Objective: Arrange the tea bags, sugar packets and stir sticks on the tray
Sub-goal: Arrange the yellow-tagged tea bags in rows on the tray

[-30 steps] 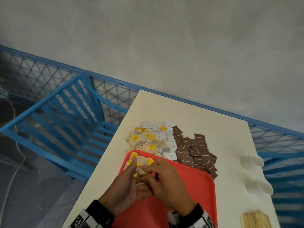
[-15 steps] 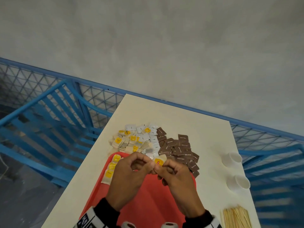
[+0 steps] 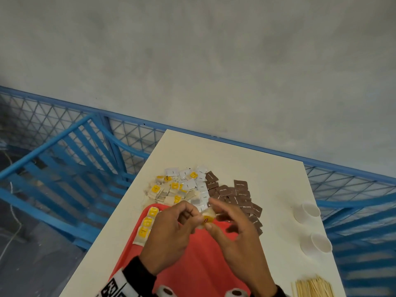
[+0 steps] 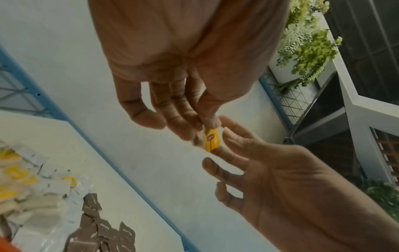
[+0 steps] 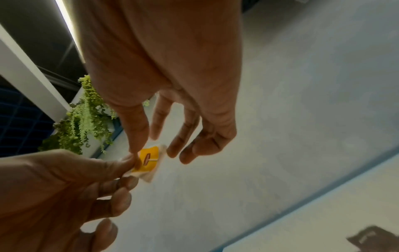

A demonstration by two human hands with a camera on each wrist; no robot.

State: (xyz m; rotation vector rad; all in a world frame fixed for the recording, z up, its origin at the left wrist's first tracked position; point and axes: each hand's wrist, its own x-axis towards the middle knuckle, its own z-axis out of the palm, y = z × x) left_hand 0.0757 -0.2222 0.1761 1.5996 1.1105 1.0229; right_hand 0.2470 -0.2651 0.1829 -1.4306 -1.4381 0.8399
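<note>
Head view: cream table [image 3: 246, 163] against grey wall [image 3: 192, 61]

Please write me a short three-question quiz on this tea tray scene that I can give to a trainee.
1. True or false: the stir sticks already lie on the red tray.
2. What does the left hand pinch above the tray? A: a brown packet. B: a tea bag with a yellow tag. C: a white cup.
3. How many tea bags lie in the row along the tray's left edge?

Key
1. False: they lie on the table, to the right of the tray.
2. B.
3. Three.
</note>
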